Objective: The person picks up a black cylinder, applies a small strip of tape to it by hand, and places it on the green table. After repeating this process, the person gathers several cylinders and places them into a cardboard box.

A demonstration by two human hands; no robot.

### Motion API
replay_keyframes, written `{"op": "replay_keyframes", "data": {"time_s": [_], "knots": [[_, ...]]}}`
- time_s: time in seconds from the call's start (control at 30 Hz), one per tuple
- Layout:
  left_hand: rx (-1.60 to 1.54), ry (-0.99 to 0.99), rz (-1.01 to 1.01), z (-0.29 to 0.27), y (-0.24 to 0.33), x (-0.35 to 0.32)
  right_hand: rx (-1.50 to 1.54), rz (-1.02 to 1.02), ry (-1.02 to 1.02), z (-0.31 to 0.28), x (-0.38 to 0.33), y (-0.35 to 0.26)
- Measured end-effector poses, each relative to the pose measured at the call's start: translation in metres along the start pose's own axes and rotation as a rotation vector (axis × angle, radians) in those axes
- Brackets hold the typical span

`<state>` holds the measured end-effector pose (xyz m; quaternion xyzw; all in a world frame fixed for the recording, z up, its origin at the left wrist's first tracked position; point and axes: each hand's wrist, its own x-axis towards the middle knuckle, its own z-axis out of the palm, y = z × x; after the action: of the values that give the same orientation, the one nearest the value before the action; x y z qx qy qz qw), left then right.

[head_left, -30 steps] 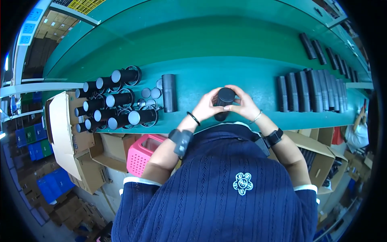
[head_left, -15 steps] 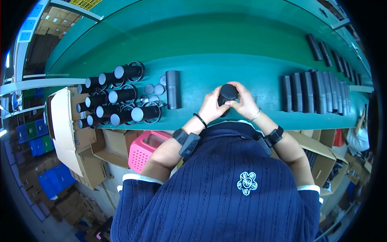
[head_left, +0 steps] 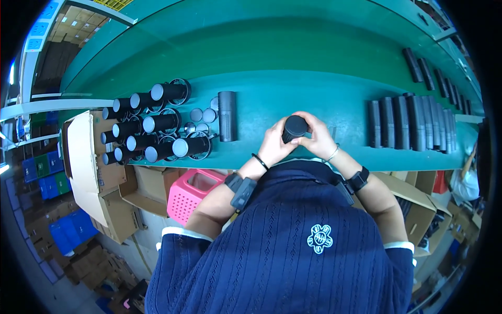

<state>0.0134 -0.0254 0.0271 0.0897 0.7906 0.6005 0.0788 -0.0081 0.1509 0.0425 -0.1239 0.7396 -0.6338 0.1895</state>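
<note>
Between my two hands is a black cylinder (head_left: pixel 296 127), its round ribbed end facing up. My left hand (head_left: pixel 274 141) wraps around its left side, and the fingers of my right hand (head_left: pixel 317 138) close on its right side. The thumbs meet at the near side. The lower part of the cylinder is hidden by the hands. To the left, a longer black cylinder (head_left: pixel 227 116) with a perforated section lies on the green table (head_left: pixel 282 89). Several small grey discs (head_left: pixel 208 115) lie just beyond it.
At the left are rows of black tubes (head_left: pixel 158 124) with grey ends, some beside ring-shaped parts. Several black cylinders (head_left: pixel 401 123) line the right side, with more (head_left: pixel 412 65) farther back. A pink perforated basket (head_left: pixel 183 203) and open cardboard boxes (head_left: pixel 413 201) stand below the table's near edge.
The cylinder in my hands has turned slightly, so its end faces up more squarely. My fingers have shifted a little around it. The whole view has moved slightly.
</note>
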Motion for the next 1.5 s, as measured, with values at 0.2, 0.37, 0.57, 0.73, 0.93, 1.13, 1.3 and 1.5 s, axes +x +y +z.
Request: {"op": "replay_keyframes", "data": {"time_s": [0.2,0.37,0.57,0.73,0.93,1.13,1.3,1.5], "knots": [[0.110,0.092,0.023,0.010,-0.005,0.002,0.006,0.034,-0.021,-0.009,0.007,-0.004],[0.074,0.019,0.100,0.008,0.011,0.003,0.210,-0.022,-0.179,-0.033,0.003,0.002],[0.013,-0.070,0.062,0.005,0.002,0.007,0.073,0.052,-0.047,-0.017,-0.009,-0.005],[-0.093,-0.075,0.044,0.008,-0.003,0.002,-0.193,-0.105,0.053,-0.007,-0.017,-0.012],[-0.019,0.043,0.038,0.018,0.001,-0.008,-0.354,-0.160,0.094,-0.005,-0.022,-0.021],[-0.069,-0.035,0.049,0.006,0.000,-0.002,-0.009,-0.064,-0.038,-0.013,-0.012,-0.013],[0.161,0.020,0.065,0.006,-0.002,-0.003,-0.100,-0.143,-0.074,-0.016,-0.003,0.001],[0.132,0.057,0.059,0.004,-0.002,-0.007,-0.235,-0.183,0.035,0.003,-0.007,-0.014]]}}
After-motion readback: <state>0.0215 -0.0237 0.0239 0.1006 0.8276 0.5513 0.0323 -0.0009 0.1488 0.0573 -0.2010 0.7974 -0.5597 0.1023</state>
